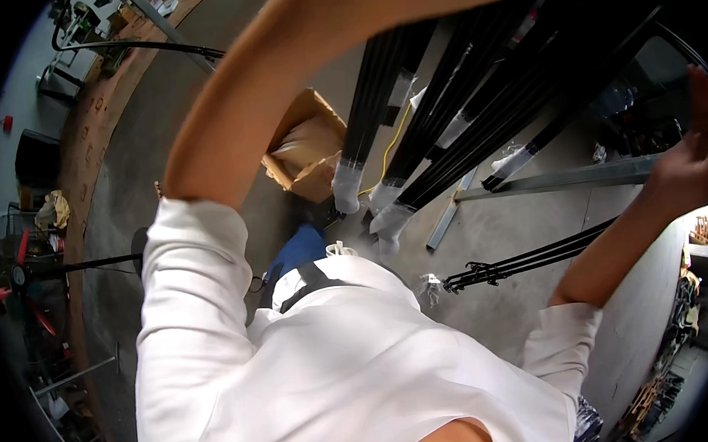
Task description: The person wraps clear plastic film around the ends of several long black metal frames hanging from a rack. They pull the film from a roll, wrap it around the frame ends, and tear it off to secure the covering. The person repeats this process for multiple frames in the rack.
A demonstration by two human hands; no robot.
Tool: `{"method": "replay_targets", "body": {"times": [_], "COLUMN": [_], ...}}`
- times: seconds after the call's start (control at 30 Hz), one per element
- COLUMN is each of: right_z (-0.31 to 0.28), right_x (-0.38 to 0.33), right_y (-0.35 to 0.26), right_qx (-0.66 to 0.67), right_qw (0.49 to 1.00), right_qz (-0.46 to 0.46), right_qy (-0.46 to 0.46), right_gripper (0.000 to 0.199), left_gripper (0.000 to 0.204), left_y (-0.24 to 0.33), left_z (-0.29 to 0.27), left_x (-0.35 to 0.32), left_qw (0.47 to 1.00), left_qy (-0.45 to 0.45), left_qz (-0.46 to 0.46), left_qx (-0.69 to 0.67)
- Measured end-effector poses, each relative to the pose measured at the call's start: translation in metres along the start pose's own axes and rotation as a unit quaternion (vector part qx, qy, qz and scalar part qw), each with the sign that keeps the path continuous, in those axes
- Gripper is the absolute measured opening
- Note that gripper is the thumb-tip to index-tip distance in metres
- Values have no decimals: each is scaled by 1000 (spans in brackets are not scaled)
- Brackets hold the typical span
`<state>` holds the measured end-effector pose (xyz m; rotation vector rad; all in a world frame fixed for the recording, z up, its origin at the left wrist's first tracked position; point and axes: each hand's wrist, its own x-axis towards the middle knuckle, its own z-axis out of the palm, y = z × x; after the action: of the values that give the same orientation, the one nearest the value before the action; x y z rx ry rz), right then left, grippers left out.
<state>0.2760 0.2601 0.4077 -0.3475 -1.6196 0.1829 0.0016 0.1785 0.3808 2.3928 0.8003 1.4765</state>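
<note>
My left arm (280,71) is raised across the top of the view, and its hand lies beyond the upper edge. My right hand (691,164) is up at the far right rim, with fingers stretched upward and apart; nothing shows in it, though the dark rim hides part. Between my arms, bundles of long black rods or tubes (453,126) slant down from the upper right. Their lower ends are wrapped in clear plastic (386,219). Below my right forearm is a smaller group of thin black rods (519,263).
An open cardboard box (312,179) with pale contents stands left of the bundles. A grey metal bar (562,178) runs behind them toward my right hand. A yellow cord (395,141) hangs among the rods. A fan with red blades (21,275) stands at far left.
</note>
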Motion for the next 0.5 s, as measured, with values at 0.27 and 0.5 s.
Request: {"method": "replay_targets", "body": {"times": [0.27,0.5], "right_z": [208,308], "right_x": [-298,-416], "right_y": [-85,-107], "right_qx": [265,206], "right_qw": [672,505], "right_qz": [550,624], "right_qy": [-419,-559], "right_gripper": [19,26], "left_gripper": [28,35], "left_y": [-166,-273], "left_z": [-8,41], "left_x": [-419,-615], "left_qw": [785,667], "left_qy": [106,-55], "left_qz": [-608,-740], "left_qx": [57,69]}}
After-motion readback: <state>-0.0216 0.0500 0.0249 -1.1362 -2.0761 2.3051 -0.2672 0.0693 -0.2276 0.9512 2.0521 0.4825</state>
